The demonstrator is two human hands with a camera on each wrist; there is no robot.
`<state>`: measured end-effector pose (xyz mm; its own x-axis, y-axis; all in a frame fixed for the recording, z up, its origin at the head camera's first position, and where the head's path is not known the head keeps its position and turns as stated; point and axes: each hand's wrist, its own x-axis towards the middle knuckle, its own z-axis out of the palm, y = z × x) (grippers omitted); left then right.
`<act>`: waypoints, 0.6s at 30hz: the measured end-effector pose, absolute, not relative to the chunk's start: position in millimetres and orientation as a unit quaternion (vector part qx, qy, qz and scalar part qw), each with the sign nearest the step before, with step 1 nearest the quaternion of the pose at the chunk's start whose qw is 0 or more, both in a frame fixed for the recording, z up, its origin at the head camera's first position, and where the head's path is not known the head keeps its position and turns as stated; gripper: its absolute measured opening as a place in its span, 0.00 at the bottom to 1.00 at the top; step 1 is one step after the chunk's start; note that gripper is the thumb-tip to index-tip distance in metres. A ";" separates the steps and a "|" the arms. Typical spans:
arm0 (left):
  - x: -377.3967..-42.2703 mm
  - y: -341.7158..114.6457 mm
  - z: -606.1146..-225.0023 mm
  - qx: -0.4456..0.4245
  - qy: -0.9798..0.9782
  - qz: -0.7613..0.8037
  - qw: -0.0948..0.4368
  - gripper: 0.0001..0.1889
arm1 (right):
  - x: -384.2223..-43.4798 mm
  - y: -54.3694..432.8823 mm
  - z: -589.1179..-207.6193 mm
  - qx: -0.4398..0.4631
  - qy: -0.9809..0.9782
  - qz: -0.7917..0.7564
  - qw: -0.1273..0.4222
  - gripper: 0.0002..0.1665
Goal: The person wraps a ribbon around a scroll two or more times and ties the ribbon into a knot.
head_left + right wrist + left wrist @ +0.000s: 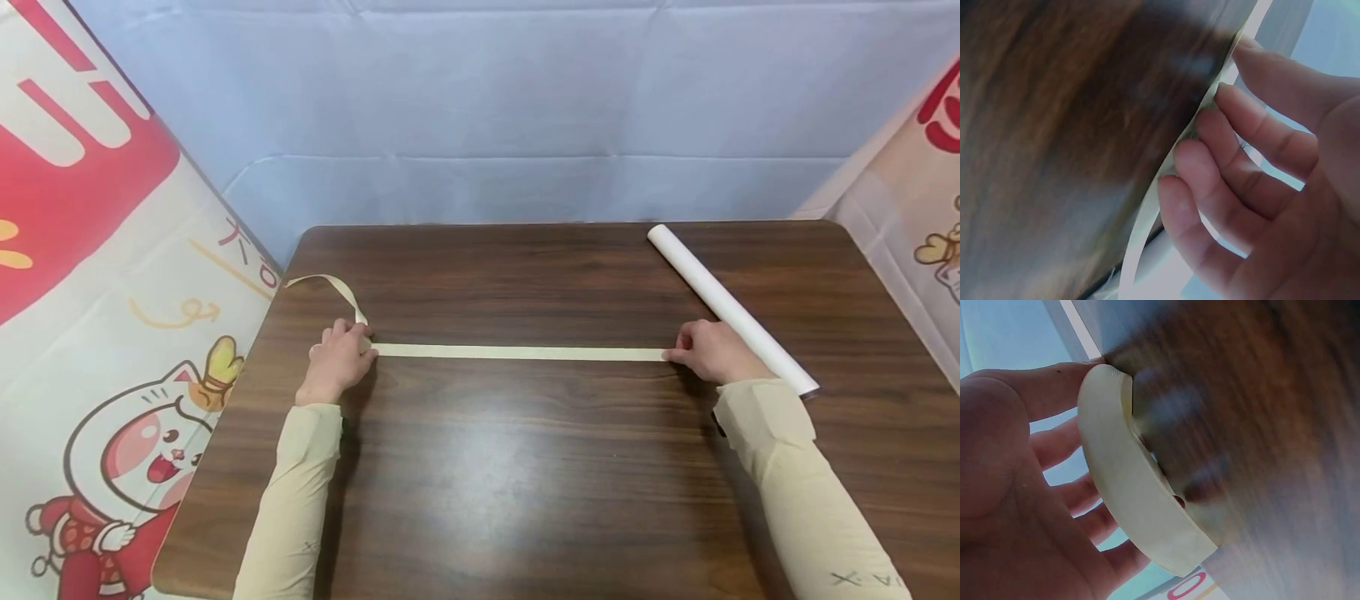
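Observation:
A long, flat cream strip point(517, 352) stretches straight from side to side between the two hands, low over the brown table. My left hand point(339, 358) holds it at the left, and a loose tail curls up and away behind that hand. In the left wrist view the strip point(1129, 481) bends across the fingertips of the left hand point(1016, 469). At the right, my right hand point(716, 350) pinches the strip between thumb and fingers. The right wrist view shows the strip point(1141, 231) running on past the fingertips of the right hand point(1260, 169).
A white roll point(731, 308) lies slantwise on the table point(480, 467), passing just behind my right hand. Pale blue cloth point(495, 92) hangs beyond the table's far edge. Printed cartoon panels point(142, 450) stand at the left and right sides.

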<state>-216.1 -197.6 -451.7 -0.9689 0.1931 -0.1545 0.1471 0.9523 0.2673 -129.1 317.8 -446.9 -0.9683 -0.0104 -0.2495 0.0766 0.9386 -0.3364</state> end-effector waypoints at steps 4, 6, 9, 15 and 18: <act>-216.9 -197.3 -451.4 0.085 0.984 0.125 0.090 0.21 | -127.5 319.2 -447.7 0.006 0.980 -0.169 0.102 0.17; -216.7 -196.7 -451.1 0.082 0.985 0.124 0.091 0.21 | -126.5 319.5 -447.7 0.003 0.981 -0.169 0.094 0.17; -216.3 -195.8 -450.8 0.079 0.985 0.124 0.096 0.22 | -125.4 319.9 -447.6 0.003 0.981 -0.171 0.095 0.17; -215.3 -194.2 -450.3 0.080 0.985 0.121 0.097 0.22 | -124.3 320.4 -445.6 0.004 0.982 -0.165 0.097 0.17; -215.2 -193.8 -450.0 0.081 0.985 0.121 0.095 0.22 | -124.7 321.9 -444.2 0.004 0.983 -0.165 0.077 0.17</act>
